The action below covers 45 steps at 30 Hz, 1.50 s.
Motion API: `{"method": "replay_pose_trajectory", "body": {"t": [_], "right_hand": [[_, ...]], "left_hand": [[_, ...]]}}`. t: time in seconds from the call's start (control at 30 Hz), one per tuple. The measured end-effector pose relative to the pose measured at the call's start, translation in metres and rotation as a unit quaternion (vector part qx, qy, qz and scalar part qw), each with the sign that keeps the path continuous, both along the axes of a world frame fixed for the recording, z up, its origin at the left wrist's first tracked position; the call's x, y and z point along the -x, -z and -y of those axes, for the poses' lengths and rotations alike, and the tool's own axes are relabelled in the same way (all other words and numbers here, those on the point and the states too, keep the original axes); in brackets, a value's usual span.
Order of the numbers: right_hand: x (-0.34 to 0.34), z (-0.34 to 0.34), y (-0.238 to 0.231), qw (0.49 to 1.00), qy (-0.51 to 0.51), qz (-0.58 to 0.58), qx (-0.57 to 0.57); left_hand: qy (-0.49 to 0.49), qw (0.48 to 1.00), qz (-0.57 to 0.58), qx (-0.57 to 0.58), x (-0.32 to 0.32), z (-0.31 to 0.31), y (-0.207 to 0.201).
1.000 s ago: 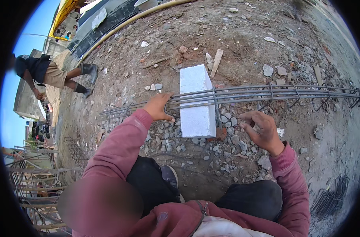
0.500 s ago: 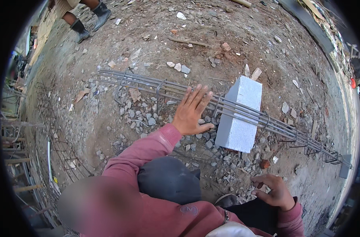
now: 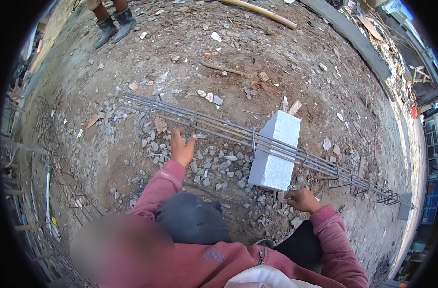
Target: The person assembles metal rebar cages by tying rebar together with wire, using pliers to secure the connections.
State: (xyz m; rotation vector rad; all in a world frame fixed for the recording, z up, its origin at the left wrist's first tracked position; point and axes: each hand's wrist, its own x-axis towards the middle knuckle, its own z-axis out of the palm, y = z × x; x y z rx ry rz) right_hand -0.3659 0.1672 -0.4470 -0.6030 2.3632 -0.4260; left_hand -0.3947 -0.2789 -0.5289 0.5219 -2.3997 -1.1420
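Observation:
A bundle of steel reinforcing bars (image 3: 219, 128) with bent stirrups runs across the middle, lying over a white block (image 3: 276, 163). My left hand (image 3: 183, 150) reaches up to the near side of the bars, left of the block. Its thumb and fingers are apart beside a stirrup (image 3: 194, 118), with the fingertips close to the lowest bar; whether they touch it I cannot make out. My right hand (image 3: 303, 199) is by the near right corner of the block, its fingers curled together. Whatever it may hold is hidden.
Broken stones (image 3: 219, 165) cover the dirt under the bars. A grey block (image 3: 405, 205) supports their right end. Beyond lie a stick (image 3: 222, 68) and a long pole (image 3: 262, 13). A person in rubber boots (image 3: 124, 21) stands far left. Thin metal mesh (image 3: 67, 165) lies at left.
My left hand has come off the top of the bars and moved left to their near side. My right hand has moved forward toward the block, fingers more curled. The view has shifted.

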Motion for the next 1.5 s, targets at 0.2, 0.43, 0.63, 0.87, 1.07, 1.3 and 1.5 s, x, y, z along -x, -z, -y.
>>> {"method": "replay_pose_trajectory", "body": {"t": [0.2,0.43,0.63,0.87,1.07,1.3,1.5], "right_hand": [[0.011,-0.017,0.001,0.991,0.088,0.047,-0.088],[0.022,0.002,-0.006,0.994,0.083,-0.045,-0.048],[0.02,0.033,-0.039,0.993,0.105,0.02,-0.057],[0.019,0.031,-0.041,0.983,0.16,0.075,-0.043],[0.014,0.033,-0.04,0.984,0.162,0.068,-0.032],[0.004,0.029,-0.048,0.983,0.173,0.066,-0.007],[0.024,0.06,-0.097,0.972,0.226,0.062,-0.018]], "left_hand": [[0.067,0.983,0.037,-0.165,0.003,0.014,-0.032],[0.059,0.99,0.083,0.101,0.045,0.031,-0.089],[-0.035,0.95,0.012,0.309,0.05,0.068,-0.106],[-0.017,0.947,0.056,0.316,0.032,0.093,-0.09],[0.04,0.956,0.021,0.288,0.039,0.058,-0.083],[0.095,0.964,0.021,0.246,0.039,0.021,-0.083],[0.111,0.975,-0.009,0.195,0.029,0.028,-0.08]]}}
